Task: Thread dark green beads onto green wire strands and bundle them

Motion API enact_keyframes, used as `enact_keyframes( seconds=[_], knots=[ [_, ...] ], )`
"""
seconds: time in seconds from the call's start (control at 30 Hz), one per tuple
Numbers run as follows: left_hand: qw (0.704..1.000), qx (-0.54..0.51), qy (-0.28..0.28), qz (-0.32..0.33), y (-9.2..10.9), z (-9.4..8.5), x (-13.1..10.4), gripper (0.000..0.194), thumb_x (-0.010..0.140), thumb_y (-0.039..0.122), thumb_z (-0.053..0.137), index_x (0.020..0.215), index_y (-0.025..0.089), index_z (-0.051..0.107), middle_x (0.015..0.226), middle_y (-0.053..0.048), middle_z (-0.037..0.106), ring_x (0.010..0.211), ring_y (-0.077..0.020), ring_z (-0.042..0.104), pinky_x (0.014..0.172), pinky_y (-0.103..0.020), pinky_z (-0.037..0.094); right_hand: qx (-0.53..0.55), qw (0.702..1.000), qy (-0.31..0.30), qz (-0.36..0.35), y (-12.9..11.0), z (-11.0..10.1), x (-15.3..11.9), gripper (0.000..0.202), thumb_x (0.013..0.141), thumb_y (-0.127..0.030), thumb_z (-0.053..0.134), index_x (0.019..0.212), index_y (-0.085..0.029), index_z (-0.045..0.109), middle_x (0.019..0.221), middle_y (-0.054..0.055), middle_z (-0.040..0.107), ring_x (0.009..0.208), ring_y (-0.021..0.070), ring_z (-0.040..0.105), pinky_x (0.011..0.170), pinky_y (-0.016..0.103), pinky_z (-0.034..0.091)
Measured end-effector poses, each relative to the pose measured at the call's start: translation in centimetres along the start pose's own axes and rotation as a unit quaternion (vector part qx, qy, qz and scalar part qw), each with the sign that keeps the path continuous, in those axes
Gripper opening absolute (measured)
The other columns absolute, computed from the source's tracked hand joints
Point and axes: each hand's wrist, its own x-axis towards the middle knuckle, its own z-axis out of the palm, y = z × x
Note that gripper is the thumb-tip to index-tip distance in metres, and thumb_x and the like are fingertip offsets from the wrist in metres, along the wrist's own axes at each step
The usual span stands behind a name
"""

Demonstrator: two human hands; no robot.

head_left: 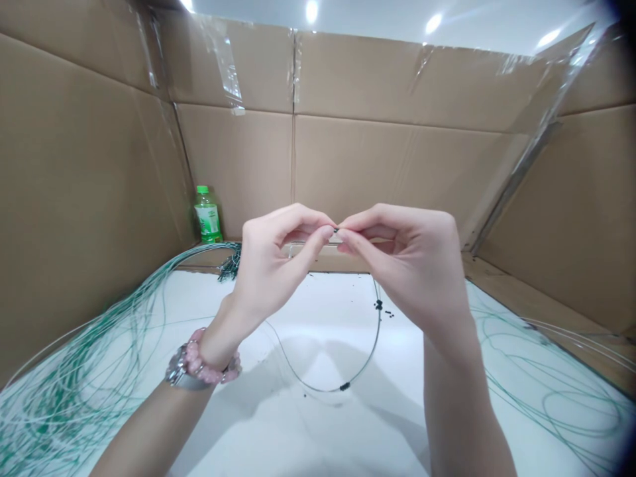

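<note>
My left hand [278, 258] and my right hand [412, 265] are raised in front of me, fingertips almost meeting. Both are closed in a pinch around a tiny black piece [336, 230]; its exact shape is too small to make out. Below them a thin green wire [365, 364] curves in a loop, its upper parts passing out of sight behind my hands. I cannot tell whether its ends are in my fingers. A short black sleeve [345, 386] sits on the wire at the bottom of the loop. Several small black bits [379, 305] cluster at its right side.
A big tangle of green wires [99, 358] covers the left of the white tabletop [298, 444], its dark ends [229, 265] bunched behind my left hand. More loose wire coils [556, 391] lie at right. A green bottle [207, 217] stands near the cardboard wall [238, 159].
</note>
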Motion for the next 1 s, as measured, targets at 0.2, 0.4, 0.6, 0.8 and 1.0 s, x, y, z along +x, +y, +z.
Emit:
enact_keyframes(
  seconds=[0.2,0.4,0.6,0.8,1.0],
  knots=[
    [0.998,0.052,0.022,0.040,0.0,0.1,0.0,0.008,0.081,0.016,0.061,0.074,0.015,0.063,0.070,0.001,0.066,0.064,-0.0076,0.061,0.060,-0.018,0.052,-0.020,0.998,-0.043,0.039,0.0,-0.7,0.1,0.011,0.076,-0.013,0.062,0.067,-0.020,0.061,0.070,-0.001,0.067,0.066,0.0142,0.066,0.057,0.024,0.058],
    [0.997,0.069,0.011,0.034,-0.7,0.3,-0.1,0.007,0.081,0.015,0.061,0.074,0.015,0.062,0.070,0.002,0.065,0.063,-0.0072,0.059,0.061,-0.018,0.052,-0.109,0.972,-0.178,0.111,0.6,-2.5,0.3,0.004,0.075,-0.023,0.065,0.074,-0.021,0.068,0.076,-0.001,0.070,0.074,0.0161,0.068,0.064,0.027,0.058],
    [0.996,0.083,0.009,0.027,-0.8,0.6,-0.2,0.007,0.081,0.018,0.061,0.074,0.016,0.063,0.070,0.001,0.066,0.063,-0.0081,0.060,0.060,-0.019,0.053,-0.086,0.978,-0.157,0.109,0.4,-2.3,0.4,0.016,0.081,-0.023,0.060,0.066,-0.021,0.066,0.065,-0.002,0.067,0.061,0.0116,0.063,0.052,0.022,0.050],
    [0.998,0.068,0.008,0.010,-0.9,1.0,-0.4,0.008,0.080,0.019,0.062,0.073,0.017,0.063,0.069,0.001,0.065,0.061,-0.0082,0.060,0.060,-0.019,0.053,-0.065,0.978,-0.161,0.117,0.7,-3.1,0.4,0.008,0.078,-0.024,0.065,0.072,-0.020,0.068,0.076,0.001,0.072,0.070,0.0151,0.067,0.059,0.025,0.054],
    [0.999,-0.018,0.007,-0.038,-1.6,2.1,-0.1,0.009,0.080,0.024,0.064,0.075,0.017,0.066,0.071,0.000,0.067,0.064,-0.0096,0.062,0.061,-0.020,0.053,-0.030,0.990,-0.126,0.058,1.1,-2.5,0.5,0.017,0.084,-0.017,0.054,0.072,-0.019,0.066,0.069,0.000,0.068,0.065,0.0127,0.064,0.058,0.025,0.052]
  ],
)
